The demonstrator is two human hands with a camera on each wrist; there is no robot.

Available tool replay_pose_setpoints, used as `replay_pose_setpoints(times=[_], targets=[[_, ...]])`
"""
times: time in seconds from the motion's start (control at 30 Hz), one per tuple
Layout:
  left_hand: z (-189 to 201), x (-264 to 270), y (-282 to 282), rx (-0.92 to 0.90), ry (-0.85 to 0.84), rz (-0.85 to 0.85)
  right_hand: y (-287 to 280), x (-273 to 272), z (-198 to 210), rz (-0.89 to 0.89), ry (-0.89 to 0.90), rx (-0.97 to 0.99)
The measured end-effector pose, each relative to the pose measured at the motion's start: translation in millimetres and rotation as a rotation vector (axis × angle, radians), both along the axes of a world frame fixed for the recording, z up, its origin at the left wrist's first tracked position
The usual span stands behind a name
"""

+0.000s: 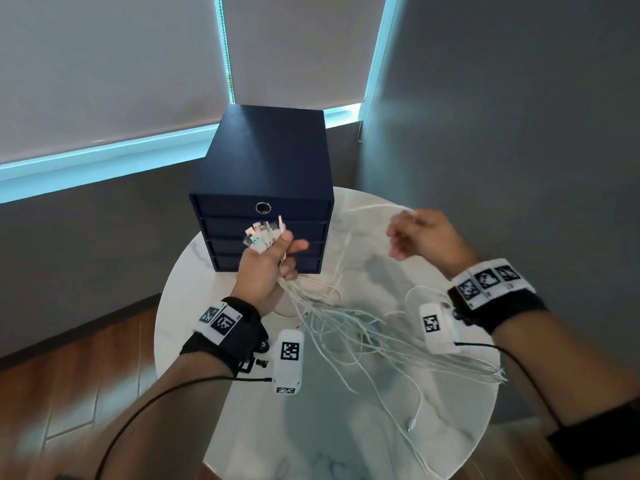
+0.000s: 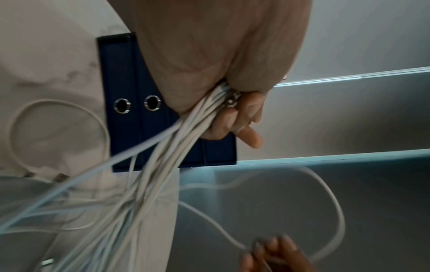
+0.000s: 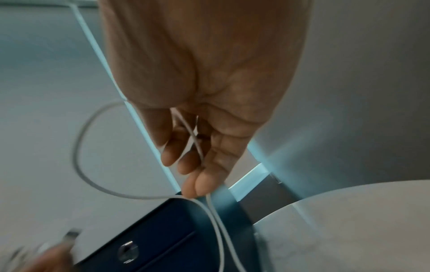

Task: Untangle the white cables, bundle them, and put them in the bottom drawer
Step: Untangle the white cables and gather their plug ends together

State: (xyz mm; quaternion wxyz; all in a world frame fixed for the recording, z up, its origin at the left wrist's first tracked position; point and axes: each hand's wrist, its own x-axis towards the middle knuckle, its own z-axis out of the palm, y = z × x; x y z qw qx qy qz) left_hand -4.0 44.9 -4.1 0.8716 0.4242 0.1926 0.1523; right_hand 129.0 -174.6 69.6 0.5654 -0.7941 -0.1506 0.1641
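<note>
My left hand (image 1: pixel 273 261) grips a bunch of white cables (image 1: pixel 349 327) near their plug ends (image 1: pixel 265 233), held up in front of the dark blue drawer unit (image 1: pixel 263 174). The cords trail down from the fist (image 2: pixel 232 114) and spread over the round marble table (image 1: pixel 311 438). My right hand (image 1: pixel 420 233), raised to the right, pinches a single white cable (image 3: pixel 216 220) between thumb and fingertips (image 3: pixel 195 185); that cable loops back toward the bunch. All drawers, including the bottom drawer (image 1: pixel 266 264), look closed.
The drawer unit stands at the table's back edge, against a grey wall and window blinds. One loose coiled cable (image 2: pixel 58 128) lies on the table beside the unit. Wooden floor (image 1: pixel 69 375) lies below on the left.
</note>
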Motion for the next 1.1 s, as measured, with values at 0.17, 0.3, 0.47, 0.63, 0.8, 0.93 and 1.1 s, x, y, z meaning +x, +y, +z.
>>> replay_pose_setpoints(times=[0.17, 0.3, 0.47, 0.63, 0.8, 0.93, 1.1], targets=[[31, 4, -6, 0.103, -0.136, -0.039, 51, -43, 7, 0.408, -0.135, -0.055], [28, 2, -14, 0.259, -0.141, -0.092, 70, -61, 12, 0.481, -0.1, 0.112], [13, -2, -21, 0.229, -0.123, -0.131, 72, -57, 17, 0.324, -0.011, 0.345], [-19, -8, -18, 0.366, -0.02, -0.192, 60, -27, 54, 0.02, 0.036, 0.775], [-54, -21, -10, 0.481, 0.182, -0.11, 27, 8, 103, -0.186, 0.027, 1.056], [-56, -21, -5, 0.414, 0.203, -0.04, 14, 18, 101, -0.212, 0.025, 0.969], [-32, -8, -9, 0.289, 0.069, 0.01, 31, 0, 34, -0.165, 0.165, 0.526]])
